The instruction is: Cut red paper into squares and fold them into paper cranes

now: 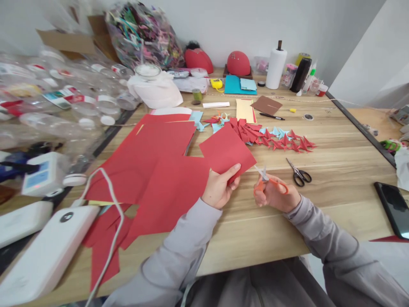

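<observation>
**Red square up, scissors at its corner**

The left hand pinches a red paper square by its near edge, thumb on top and fingers curled beneath, lifting the sheet clear of the wooden table. The right hand is wrapped through the orange-handled scissors, fingers closed in the loops, blades pointing up-left with their tips just beside the square's lower right corner. The blades look barely parted; how wide is hard to tell.

For a clean cut, my read is that the paper wants to be kept taut and flat, with the pinch close to the cut line so the edge doesn't flop. Feeding the sheet deep into the blades, not nibbling with the tips, should give a straighter line. The left thumb sits near that corner, so it's worth sliding it back.

To the left lie large red paper sheets, overlapping. Beyond, a row of folded red and blue paper cranes. A second pair, black scissors, rests well to the right, and a phone lies near the table edge.
</observation>
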{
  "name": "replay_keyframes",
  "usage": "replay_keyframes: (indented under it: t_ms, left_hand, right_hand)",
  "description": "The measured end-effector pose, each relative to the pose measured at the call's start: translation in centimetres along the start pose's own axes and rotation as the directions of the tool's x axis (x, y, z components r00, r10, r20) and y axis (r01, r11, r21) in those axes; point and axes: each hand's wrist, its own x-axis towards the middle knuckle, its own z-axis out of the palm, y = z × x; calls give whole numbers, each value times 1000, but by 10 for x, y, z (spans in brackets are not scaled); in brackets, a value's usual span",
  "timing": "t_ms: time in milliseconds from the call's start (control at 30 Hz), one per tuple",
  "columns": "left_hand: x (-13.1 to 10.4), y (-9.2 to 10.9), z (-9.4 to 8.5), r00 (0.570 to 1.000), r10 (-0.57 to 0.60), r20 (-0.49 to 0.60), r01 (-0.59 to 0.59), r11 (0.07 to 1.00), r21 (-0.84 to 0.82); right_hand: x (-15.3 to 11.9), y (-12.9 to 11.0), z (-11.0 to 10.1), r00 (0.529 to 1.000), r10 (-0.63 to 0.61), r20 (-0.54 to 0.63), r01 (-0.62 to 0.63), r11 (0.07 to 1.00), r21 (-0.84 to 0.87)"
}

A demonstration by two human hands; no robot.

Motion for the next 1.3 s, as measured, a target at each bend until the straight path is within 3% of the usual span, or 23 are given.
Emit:
replay_keyframes:
  t_ms: [300, 1300]
  left_hand:
    - [0, 2, 1, 995, -104, -2, 103, 993, -64]
    - [0, 3, 1, 995, -94, -19, 92, 993, -67]
  right_hand:
    - [1, 1, -2, 999, 25, -47, -26, 1000, -9]
    - [-1, -1, -3, 997, 48, -61, -45, 998, 37]
